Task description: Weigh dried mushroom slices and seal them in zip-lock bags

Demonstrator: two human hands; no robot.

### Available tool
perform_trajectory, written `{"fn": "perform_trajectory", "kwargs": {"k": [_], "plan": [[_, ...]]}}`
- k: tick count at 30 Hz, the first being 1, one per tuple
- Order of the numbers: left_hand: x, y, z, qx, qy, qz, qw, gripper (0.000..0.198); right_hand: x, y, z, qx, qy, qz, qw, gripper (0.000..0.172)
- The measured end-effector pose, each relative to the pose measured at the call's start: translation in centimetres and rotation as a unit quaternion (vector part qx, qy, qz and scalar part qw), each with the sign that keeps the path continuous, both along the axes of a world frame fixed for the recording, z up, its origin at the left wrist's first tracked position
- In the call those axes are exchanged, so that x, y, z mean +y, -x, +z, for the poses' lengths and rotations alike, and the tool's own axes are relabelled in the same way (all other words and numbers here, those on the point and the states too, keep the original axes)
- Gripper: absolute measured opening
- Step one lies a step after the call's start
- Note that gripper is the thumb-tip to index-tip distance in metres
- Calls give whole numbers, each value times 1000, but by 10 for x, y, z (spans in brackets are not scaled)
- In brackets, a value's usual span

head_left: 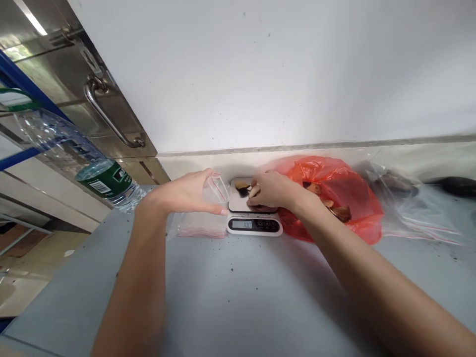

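Observation:
A small digital kitchen scale [254, 224] sits on the grey table [238, 297] near the wall, its display lit. Brown dried slices [242, 186] lie on its platform. My right hand [273, 190] rests over the platform with fingers curled around a pale brown slice. My left hand [186, 192] is closed on a small clear zip bag [216, 189], held open just left of the scale. An orange plastic bag [334, 193] holding more brown pieces lies right of the scale, behind my right wrist.
A stack of small clear zip bags [199, 228] lies left of the scale. A clear plastic water bottle [78, 158] stands at the far left. More clear bags [416, 208] lie at the right. A steel door with a handle [111, 119] stands at the left.

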State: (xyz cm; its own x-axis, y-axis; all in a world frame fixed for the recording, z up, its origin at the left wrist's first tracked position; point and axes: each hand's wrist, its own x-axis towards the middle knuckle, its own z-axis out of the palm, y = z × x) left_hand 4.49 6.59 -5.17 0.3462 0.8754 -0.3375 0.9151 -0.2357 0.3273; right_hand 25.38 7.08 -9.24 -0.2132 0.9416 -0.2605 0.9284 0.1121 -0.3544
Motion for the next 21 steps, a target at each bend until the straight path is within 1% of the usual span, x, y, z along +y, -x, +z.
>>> {"fn": "perform_trajectory", "kwargs": {"k": [5,10,14,17,19,21], "plan": [[-3,-9,0,-2,19,17,1000,76,-2,-8,-1,61,-2,-19,998,14],[0,-15,-7,0,14,-22,1000,73,-3,-15,-2,121,9,-20,992,21],[1,-19,-9,8,28,-26,999,67,-4,-20,2,164,17,-17,986,26],[1,-22,-11,9,33,-35,999,64,-4,-23,6,212,25,-25,977,26],[2,-24,-14,2,37,-42,998,60,-3,-25,8,252,37,-33,966,23],[3,-24,-17,-13,43,-40,998,62,-2,-26,10,283,28,-26,958,19]]}}
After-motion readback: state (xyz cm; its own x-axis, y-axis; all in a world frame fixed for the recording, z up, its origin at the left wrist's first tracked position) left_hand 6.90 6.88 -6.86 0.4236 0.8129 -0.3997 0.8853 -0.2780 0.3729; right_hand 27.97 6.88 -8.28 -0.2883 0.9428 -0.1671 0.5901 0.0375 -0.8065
